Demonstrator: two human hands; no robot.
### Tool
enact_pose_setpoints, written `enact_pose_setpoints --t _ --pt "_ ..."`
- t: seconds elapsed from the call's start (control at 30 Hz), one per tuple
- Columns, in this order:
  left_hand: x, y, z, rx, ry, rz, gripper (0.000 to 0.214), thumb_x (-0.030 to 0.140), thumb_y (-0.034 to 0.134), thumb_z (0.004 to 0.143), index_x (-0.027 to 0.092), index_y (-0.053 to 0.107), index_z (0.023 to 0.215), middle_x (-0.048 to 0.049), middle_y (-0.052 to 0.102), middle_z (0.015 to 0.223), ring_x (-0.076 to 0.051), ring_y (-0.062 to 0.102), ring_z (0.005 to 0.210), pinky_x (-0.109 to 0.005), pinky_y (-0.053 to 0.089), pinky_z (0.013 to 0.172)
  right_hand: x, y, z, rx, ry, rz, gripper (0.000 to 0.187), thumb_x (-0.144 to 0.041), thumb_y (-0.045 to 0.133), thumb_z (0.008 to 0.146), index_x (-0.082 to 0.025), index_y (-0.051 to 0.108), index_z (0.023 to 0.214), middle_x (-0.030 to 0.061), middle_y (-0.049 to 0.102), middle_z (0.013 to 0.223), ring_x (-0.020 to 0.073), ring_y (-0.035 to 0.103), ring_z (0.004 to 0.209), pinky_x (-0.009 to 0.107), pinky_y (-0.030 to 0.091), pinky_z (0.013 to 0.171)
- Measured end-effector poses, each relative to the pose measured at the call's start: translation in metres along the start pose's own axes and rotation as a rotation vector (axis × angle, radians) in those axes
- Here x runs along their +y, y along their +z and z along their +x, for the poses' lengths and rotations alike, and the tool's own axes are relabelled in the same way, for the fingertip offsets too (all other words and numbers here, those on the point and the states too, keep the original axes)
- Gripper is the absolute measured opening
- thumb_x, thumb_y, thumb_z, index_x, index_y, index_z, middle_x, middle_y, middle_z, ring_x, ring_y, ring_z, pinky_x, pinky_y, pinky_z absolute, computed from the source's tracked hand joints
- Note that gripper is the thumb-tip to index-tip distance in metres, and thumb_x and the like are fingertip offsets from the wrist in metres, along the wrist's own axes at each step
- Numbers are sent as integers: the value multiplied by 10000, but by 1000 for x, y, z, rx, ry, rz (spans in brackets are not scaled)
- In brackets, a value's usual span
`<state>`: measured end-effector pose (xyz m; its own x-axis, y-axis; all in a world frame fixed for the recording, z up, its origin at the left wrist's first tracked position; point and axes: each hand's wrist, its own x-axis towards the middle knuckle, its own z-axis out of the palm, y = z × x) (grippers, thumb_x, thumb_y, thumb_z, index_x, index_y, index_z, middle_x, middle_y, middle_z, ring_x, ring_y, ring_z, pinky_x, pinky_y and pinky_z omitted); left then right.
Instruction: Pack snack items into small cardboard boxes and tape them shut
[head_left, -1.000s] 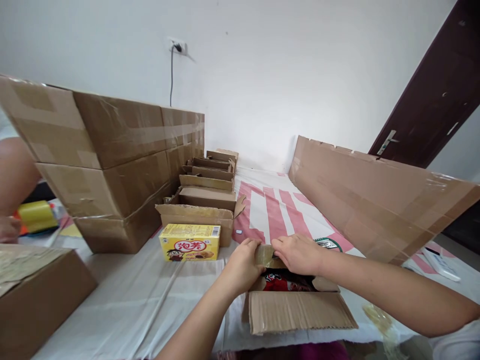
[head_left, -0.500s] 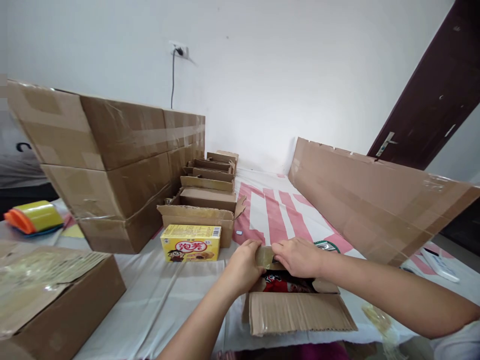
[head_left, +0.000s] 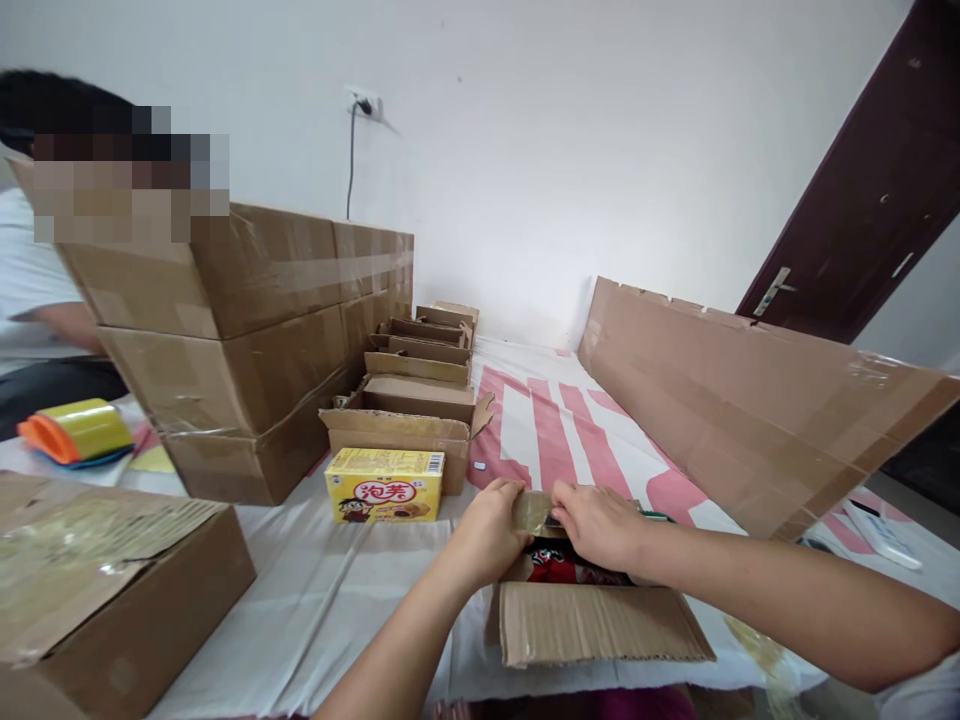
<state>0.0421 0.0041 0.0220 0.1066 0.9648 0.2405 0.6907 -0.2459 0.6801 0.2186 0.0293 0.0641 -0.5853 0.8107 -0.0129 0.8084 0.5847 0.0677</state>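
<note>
An open cardboard box (head_left: 600, 625) sits in front of me, its near flap folded outward. Inside it lies a red and black package (head_left: 562, 565), partly covered by my right hand. My left hand (head_left: 491, 530) is closed on the left end of the far flap (head_left: 531, 512), which has tape on it. Farther right along that flap, my right hand (head_left: 600, 525) is closed, with a thin dark edge at its fingertips. Behind this hand shows a bit of a green-edged item (head_left: 658, 517); whether I hold it is unclear.
A yellow snack box (head_left: 386, 487) stands left of the open box. Behind it runs a row of open cartons (head_left: 397, 430) beside stacked taped cartons (head_left: 277, 300). A large carton (head_left: 150, 610) is at near left, a cardboard panel (head_left: 735, 390) at right. A person (head_left: 37, 270) sits beyond the stack.
My right hand has turned slightly and its wrist sits lower. The green-edged item behind it shows less. At left, a person has come into view; the view has shifted slightly.
</note>
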Motion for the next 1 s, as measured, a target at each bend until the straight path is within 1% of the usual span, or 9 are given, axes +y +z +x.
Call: enact_pose_setpoints --t 0.1,0.27,0.43,0.53,0.63,0.73,0.8,0.87,1.0 --pt "-1 1 0 -2 5 3 521 49 681 617 150 605 1122 -117 637 1165 -250 599 1086 -342 446 963 0 2 3 -2 32 58 151 -258 395 917 -218 535 957 63 703 868 217 648 764 291 255 562" --pt "-2 2 0 -1 0 7 556 41 676 615 141 593 1155 -121 624 1191 -254 591 1107 -341 444 974 1 2 13 -74 131 163 146 -266 445 897 -208 566 956 64 702 875 197 619 765 276 260 568" --pt "0 2 0 0 -8 9 527 41 685 621 152 603 1130 -107 634 1163 -245 601 1084 -335 455 950 1 -3 22 -121 202 205 118 -264 498 886 -204 597 912 41 696 867 158 595 750 245 275 556" --pt "0 2 1 0 -4 3 513 44 691 626 153 605 1120 -106 636 1156 -243 599 1090 -331 455 945 -2 -6 24 -137 230 216 113 -246 498 891 -202 601 870 27 688 830 142 590 715 237 280 552" --pt "0 3 1 1 -8 0 524 46 696 627 153 599 1131 -104 631 1164 -239 596 1095 -326 446 960 -5 -6 20 -128 235 205 115 -241 490 895 -199 594 870 38 687 813 156 600 706 248 281 557" --pt "-1 3 0 10 -25 10 505 56 695 636 143 600 1124 -110 622 1169 -244 597 1081 -333 445 960 -7 -2 13 -73 186 181 129 -246 459 911 -203 569 962 63 693 884 184 617 780 266 292 600" --pt "-2 3 0 14 -32 23 478 67 694 642 133 605 1107 -119 618 1167 -253 596 1074 -341 449 951 -8 2 10 -44 155 172 145 -245 430 927 -204 551 996 66 693 914 184 622 807 269 300 621" --pt "-2 4 -1 14 -27 30 469 72 693 645 131 605 1102 -123 616 1167 -258 594 1078 -343 450 946 -7 5 12 -39 161 170 140 -243 427 930 -200 554 969 60 696 899 177 625 795 263 302 608" --pt "-2 4 -1 15 -26 38 459 69 693 642 141 608 1087 -118 620 1154 -258 595 1080 -341 451 938 -5 7 23 -72 213 164 124 -247 465 913 -192 575 898 44 702 830 162 628 726 246 295 537"
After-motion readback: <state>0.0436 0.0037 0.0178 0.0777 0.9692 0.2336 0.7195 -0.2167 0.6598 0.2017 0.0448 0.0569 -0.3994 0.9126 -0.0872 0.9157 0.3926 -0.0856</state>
